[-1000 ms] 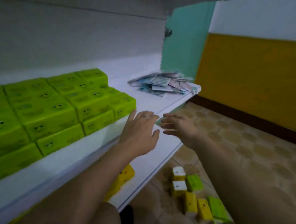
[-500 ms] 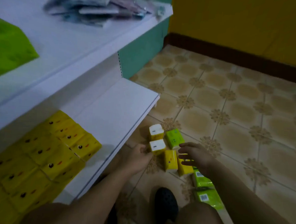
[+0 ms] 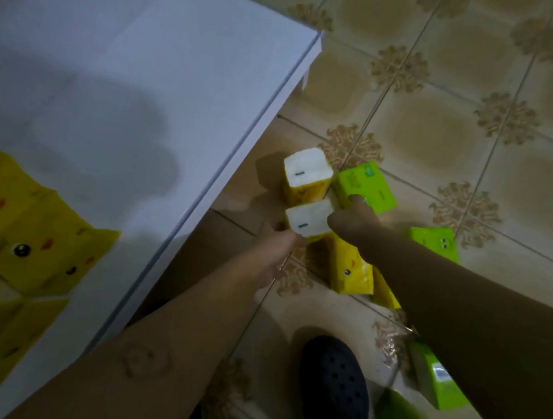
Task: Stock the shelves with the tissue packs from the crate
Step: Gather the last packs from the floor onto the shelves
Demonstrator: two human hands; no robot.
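Several tissue packs lie on the tiled floor beside the white lower shelf (image 3: 185, 86). My left hand (image 3: 275, 246) grips the near upright yellow tissue pack (image 3: 308, 219) at its lower left side. My right hand (image 3: 356, 221) is spread, its thumb against that pack's right side and a fingertip on a green tissue pack (image 3: 371, 185). A second upright yellow pack (image 3: 305, 175) stands just beyond. Another yellow pack (image 3: 350, 272) lies under my right forearm. Stocked yellow packs (image 3: 36, 238) fill the shelf's left part. No crate is in view.
More green packs lie on the floor to the right (image 3: 435, 243) and at the bottom right (image 3: 437, 386). My black shoe (image 3: 335, 385) stands on the floor below the hands. The shelf's front edge runs diagonally just left of my left arm.
My view dropped from the upper shelf to the floor. Both hands came down to the packs; the left hand closed on the near yellow pack, and the right hand moved up to the green one.
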